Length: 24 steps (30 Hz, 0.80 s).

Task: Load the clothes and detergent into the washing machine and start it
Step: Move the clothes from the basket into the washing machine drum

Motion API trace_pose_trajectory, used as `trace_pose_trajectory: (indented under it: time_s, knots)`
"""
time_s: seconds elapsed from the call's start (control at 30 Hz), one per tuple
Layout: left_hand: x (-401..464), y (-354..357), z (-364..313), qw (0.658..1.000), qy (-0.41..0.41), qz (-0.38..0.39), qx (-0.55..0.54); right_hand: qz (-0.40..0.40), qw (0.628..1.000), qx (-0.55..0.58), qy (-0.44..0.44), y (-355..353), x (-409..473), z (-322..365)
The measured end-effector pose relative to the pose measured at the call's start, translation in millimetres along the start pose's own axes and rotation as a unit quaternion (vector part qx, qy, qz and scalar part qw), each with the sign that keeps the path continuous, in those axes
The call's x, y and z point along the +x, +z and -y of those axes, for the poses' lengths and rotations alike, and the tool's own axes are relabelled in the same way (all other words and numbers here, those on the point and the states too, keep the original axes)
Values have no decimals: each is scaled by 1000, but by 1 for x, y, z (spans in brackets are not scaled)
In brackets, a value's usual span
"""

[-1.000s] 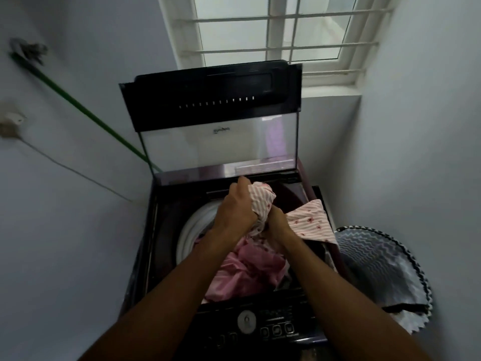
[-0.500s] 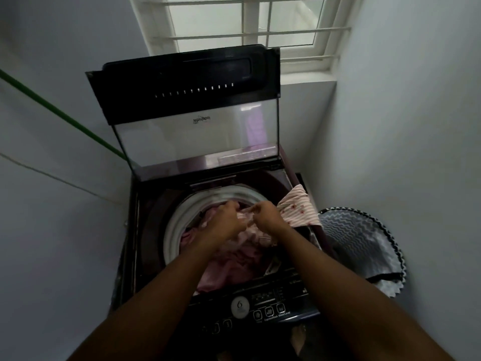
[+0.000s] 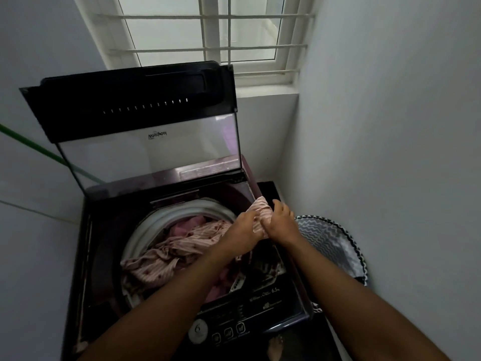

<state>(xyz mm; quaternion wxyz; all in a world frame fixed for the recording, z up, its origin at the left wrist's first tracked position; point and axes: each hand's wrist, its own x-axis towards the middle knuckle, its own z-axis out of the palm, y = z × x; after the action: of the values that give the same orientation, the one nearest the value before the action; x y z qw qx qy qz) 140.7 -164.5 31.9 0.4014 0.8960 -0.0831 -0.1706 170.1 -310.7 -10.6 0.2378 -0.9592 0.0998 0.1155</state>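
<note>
A dark top-load washing machine (image 3: 104, 256) stands with its lid (image 3: 135, 110) raised upright. Inside the white drum rim (image 3: 156, 220) lie a pink striped garment (image 3: 166, 256) and a plain pink cloth (image 3: 187, 225). My left hand (image 3: 247, 225) and my right hand (image 3: 282, 217) meet over the drum's right edge. Both are closed on one bunched end of the striped garment (image 3: 261, 208), which trails down into the drum. The control panel (image 3: 229, 329) with a round dial sits at the near edge. No detergent is visible.
A laundry basket (image 3: 330, 246) with a zigzag pattern stands on the floor right of the machine. White walls close in on both sides. A barred window (image 3: 208, 35) is behind the lid. A green pole (image 3: 39, 149) leans along the left wall.
Both hands came down from chest height toward the drum, then shifted to its right edge. Much of the striped garment now lies spread inside the drum.
</note>
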Motion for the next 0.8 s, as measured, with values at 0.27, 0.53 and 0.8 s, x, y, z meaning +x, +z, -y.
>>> trace_pose_trajectory:
  time_s: [0.27, 0.53, 0.8]
  knots:
    - [29, 34, 1, 1000, 8, -22, 1, 143, 893, 412, 111, -14, 26, -16]
    - [38, 39, -5, 994, -71, -68, -49, 258, 926, 266, 72, -41, 48, -18]
    - [34, 33, -3, 981, -62, -164, -84, 205, 952, 215, -75, -36, 45, 18]
